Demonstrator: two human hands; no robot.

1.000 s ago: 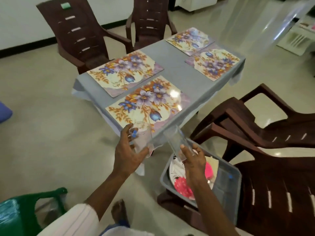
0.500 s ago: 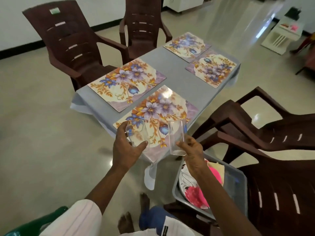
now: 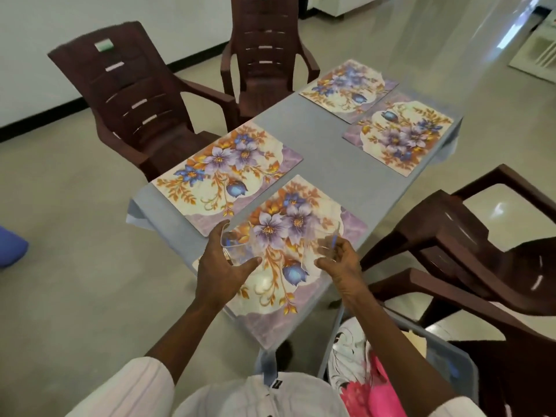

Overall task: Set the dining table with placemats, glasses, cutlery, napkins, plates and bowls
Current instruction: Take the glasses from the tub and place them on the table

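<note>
Several floral placemats lie on the grey table (image 3: 325, 164). Over the nearest placemat (image 3: 288, 236) I hold two clear glasses. My left hand (image 3: 222, 272) grips one glass (image 3: 237, 248) at the mat's left edge. My right hand (image 3: 340, 263) grips the other glass (image 3: 329, 239) at the mat's right side. Whether either glass touches the mat is hard to tell. A second placemat (image 3: 225, 170) lies to the left, and two more (image 3: 400, 136) sit at the far end.
A grey bin (image 3: 451, 365) with a flowered plate (image 3: 349, 356) and pink items stands on a chair at lower right. Brown plastic chairs (image 3: 129, 100) surround the table, two stacked (image 3: 469, 236) at the right. A blue object (image 3: 12, 245) lies on the floor at left.
Both hands have carried the glasses up from beside the bin and forward over the nearest placemat, and have spread further apart. The camera has moved closer to the table.
</note>
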